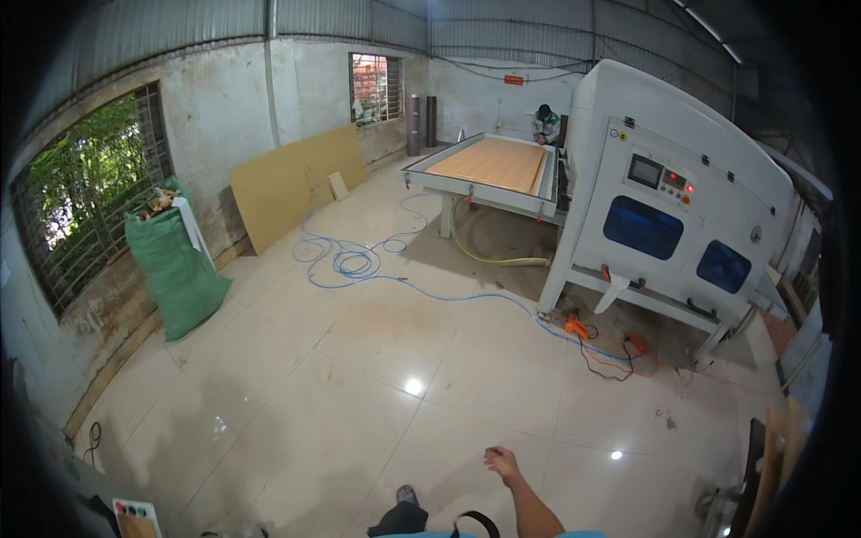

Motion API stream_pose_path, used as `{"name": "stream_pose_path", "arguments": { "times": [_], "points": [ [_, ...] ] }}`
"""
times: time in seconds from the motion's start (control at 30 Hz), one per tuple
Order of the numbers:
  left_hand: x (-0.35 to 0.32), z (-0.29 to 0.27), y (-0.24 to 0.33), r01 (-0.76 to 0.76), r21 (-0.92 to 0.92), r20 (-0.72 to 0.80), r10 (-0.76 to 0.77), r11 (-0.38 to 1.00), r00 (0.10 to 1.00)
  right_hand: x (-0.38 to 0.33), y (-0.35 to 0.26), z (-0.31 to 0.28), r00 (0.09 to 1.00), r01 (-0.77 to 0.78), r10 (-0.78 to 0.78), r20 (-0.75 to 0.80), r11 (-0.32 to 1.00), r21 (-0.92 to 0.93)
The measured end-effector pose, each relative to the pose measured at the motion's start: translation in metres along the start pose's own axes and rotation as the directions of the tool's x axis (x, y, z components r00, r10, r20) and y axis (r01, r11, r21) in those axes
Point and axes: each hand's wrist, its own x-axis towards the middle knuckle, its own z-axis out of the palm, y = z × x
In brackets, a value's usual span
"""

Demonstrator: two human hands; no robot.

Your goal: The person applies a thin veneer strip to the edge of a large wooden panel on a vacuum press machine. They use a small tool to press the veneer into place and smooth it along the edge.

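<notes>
My right hand (502, 462) hangs over the tiled floor at the lower middle, its bare forearm rising from the bottom edge. The fingers are loosely bent and a little apart, and I see nothing held in them. It touches no object; only floor tiles (430, 430) lie beneath it. My left hand is out of view. Below, my sandalled foot (406, 494) and a dark trouser leg show, with a black strap loop (475, 520) beside them. Farther off at the right stands a large white machine (664, 170) with a control panel (659, 179) and blue windows.
A wood-coloured board (491, 164) lies on the machine's table, a person (545, 125) behind it. Blue hose (354, 260) coils across the floor toward an orange tool (576, 327) and cords. A green sack (175, 269) and yellowish panel (287, 184) stand left. A button box (134, 517) sits lower left.
</notes>
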Motion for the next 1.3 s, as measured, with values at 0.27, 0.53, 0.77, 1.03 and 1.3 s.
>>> {"name": "stream_pose_path", "arguments": {
  "times": [0.27, 0.53, 0.77, 1.03, 1.3],
  "points": [
    [0.142, -0.008, 0.439, -0.285, -0.279, 0.099, 0.323, 0.917, 0.941, 0.094, 0.033, 0.011, 0.769, -0.619, 0.611, -0.188, 0.785, 0.018],
    [0.253, 0.034, 0.720, -0.294, -0.296, 0.081, 0.330, 0.909, 0.941, 0.342, -0.021, 0.035, 0.653, -0.692, 0.720, -0.236, 0.694, 0.202],
    [0.337, 0.041, 0.817, -0.245, -0.023, -0.149, 0.239, 0.969, 0.960, 0.718, -0.274, 0.084, 0.934, -0.351, 0.340, -0.112, 0.931, -0.098],
    [0.492, 0.034, 1.017, -0.166, 0.103, -0.036, 0.170, 0.981, 0.985, 0.997, -0.448, 0.189, 0.985, -0.152, 0.148, -0.087, 0.988, -0.041],
    [0.594, -0.010, 1.381, -0.267, -0.209, 0.061, 0.285, 0.941, 0.957, 1.095, -0.428, 0.222, 0.804, -0.588, 0.559, -0.201, 0.797, -0.137]
  ]
}}
